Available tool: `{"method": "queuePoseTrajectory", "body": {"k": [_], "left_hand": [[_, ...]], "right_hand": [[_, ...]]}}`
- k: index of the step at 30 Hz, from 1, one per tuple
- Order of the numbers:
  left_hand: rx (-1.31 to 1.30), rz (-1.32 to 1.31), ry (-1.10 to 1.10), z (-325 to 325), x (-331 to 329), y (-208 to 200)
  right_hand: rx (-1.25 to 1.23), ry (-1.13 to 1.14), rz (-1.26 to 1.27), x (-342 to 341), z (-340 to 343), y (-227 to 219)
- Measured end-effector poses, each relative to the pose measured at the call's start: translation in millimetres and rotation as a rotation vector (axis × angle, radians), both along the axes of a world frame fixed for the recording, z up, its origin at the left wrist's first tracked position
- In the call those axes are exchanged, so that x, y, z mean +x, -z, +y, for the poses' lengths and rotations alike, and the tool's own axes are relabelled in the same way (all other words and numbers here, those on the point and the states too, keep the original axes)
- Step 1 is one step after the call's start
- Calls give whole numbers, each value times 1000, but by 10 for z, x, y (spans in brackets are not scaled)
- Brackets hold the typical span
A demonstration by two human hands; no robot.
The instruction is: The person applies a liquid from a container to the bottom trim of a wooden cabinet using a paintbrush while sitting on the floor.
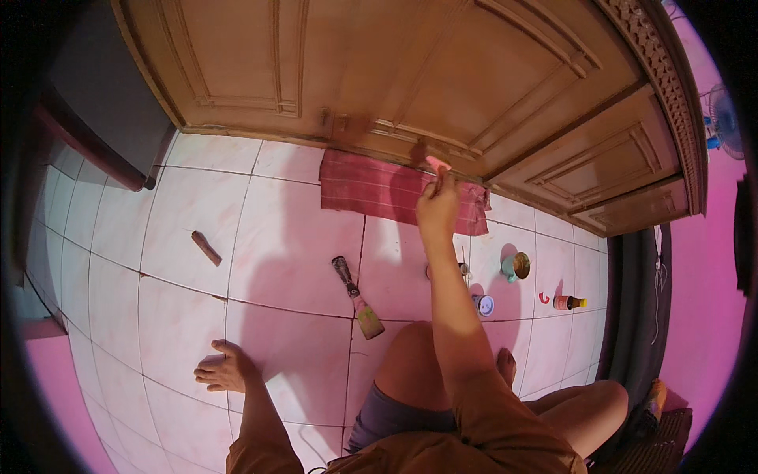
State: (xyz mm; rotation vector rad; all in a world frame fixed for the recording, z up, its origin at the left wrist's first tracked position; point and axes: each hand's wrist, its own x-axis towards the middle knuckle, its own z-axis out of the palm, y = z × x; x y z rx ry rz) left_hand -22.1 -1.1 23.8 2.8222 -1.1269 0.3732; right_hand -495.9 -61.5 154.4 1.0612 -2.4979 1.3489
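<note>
My right hand (pixel 440 207) reaches forward to the lower edge of a brown wooden cabinet (pixel 379 79). Its fingers are closed on a small pink object (pixel 437 163), too small to identify; a dark patch by its tip may be shadow. Below it, a red striped cloth (pixel 371 186) lies along the cabinet's foot. My left hand (pixel 223 369) rests on the tiled floor with fingers spread, holding nothing. Between my hands lies a flat paintbrush (pixel 359 304) with a dark handle and greenish end.
Right of my right arm stand a teal cup (pixel 515 267), a small can (pixel 483 305) and a dark yellow-capped bottle (pixel 570 302), with a small red piece (pixel 544 298) beside it. A brown stick-like piece (pixel 207 247) lies left. A blue fan (pixel 720 118) is far right.
</note>
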Motion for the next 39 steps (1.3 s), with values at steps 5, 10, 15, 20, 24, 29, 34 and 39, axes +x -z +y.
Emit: {"method": "queuePoseTrajectory", "body": {"k": [5, 10, 15, 20, 24, 29, 34, 39], "left_hand": [[-43, -5, 17, -1, 30, 45], [-21, 27, 37, -20, -63, -76], [-66, -92, 45, -13, -10, 3], [-9, -11, 19, -23, -47, -76], [-28, 4, 31, 2, -34, -50], [-49, -47, 21, -19, -23, 41], [0, 72, 12, -5, -39, -74], [-39, -50, 3, -23, -26, 43]], "right_hand": [[68, -317, -45, 419, -144, -61], [26, -363, 39, 210, -403, 138], [86, -90, 17, 302, -318, 150], [11, -262, 115, 473, -450, 158], [-14, -199, 18, 252, -402, 76], [-56, -36, 20, 332, -301, 87], [-13, -159, 84, 284, -367, 36], [-69, -6, -29, -348, -50, 110]]}}
